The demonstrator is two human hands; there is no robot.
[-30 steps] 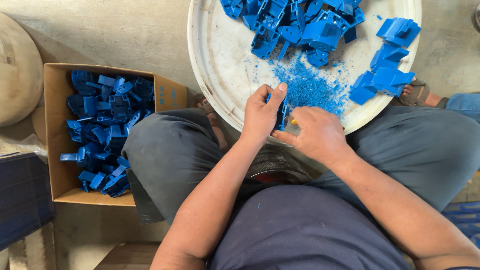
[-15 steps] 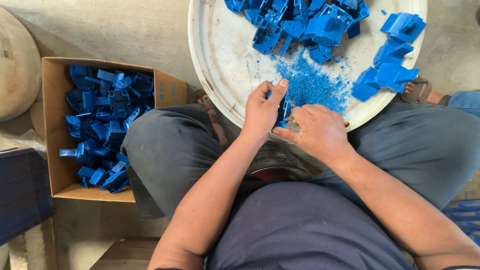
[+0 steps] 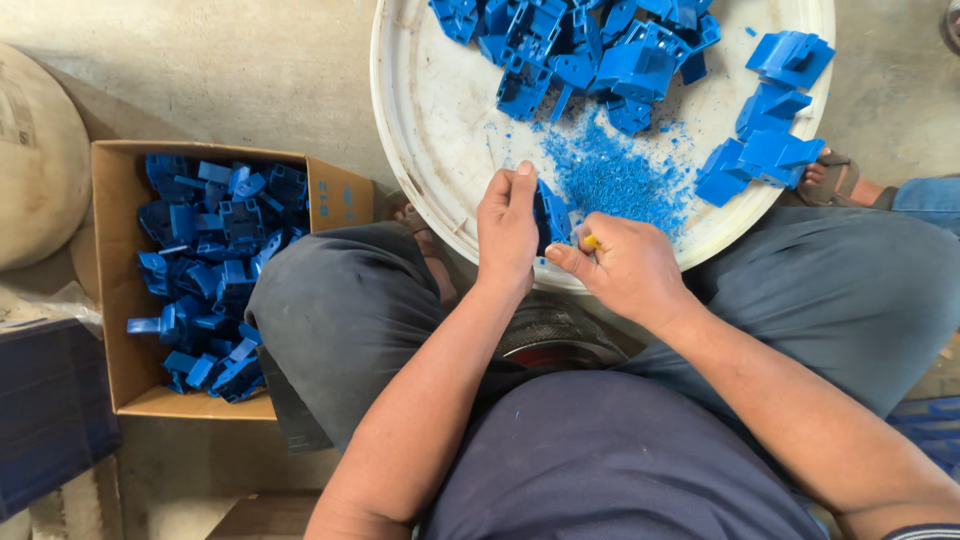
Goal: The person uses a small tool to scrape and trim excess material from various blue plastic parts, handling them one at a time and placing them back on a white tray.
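My left hand [image 3: 508, 228] grips a small blue plastic part [image 3: 552, 215] upright over the near edge of a round white tray [image 3: 430, 110]. My right hand [image 3: 620, 268] is pressed against the part and pinches a small tool with a yellow handle [image 3: 592, 242]; its tip is hidden. A heap of blue plastic parts [image 3: 580, 45] lies at the tray's far side, a smaller group of blue parts [image 3: 765, 150] on its right. Blue shavings [image 3: 615, 175] are scattered just beyond my hands.
A cardboard box [image 3: 115, 290] holding several blue parts [image 3: 215, 270] stands on the floor by my left knee. A tan sack [image 3: 35, 155] lies at the far left, a dark blue crate [image 3: 45, 410] at the lower left. A sandalled foot [image 3: 830, 175] shows beyond my right knee.
The view has shifted slightly. Both hands stay at the tray's near edge with the blue part between them, making only small movements.
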